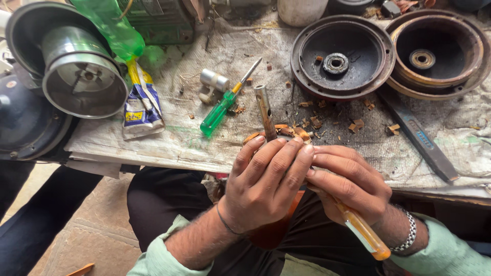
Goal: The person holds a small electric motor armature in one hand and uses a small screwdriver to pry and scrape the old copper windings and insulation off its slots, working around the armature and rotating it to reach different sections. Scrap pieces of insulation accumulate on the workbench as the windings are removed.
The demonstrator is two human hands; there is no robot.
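My left hand (266,184) wraps around a motor rotor whose steel shaft (264,112) sticks up out of my fingers; the rotor body is mostly hidden under the hand. My right hand (350,184) grips a screwdriver with an amber see-through handle (364,232), its tip hidden between my two hands. Orange-brown shavings (291,132) lie on the bench just beyond my fingers. Both hands sit over my lap at the bench's front edge.
A green-handled screwdriver (220,110), a small metal cylinder (214,80), a glue tube (141,105) and a green plastic bottle (115,30) lie on the cloth-covered bench (194,143). Two round motor end covers (341,53) (434,51) stand far right, a flat file (422,140) beside them, a motor housing (76,66) at left.
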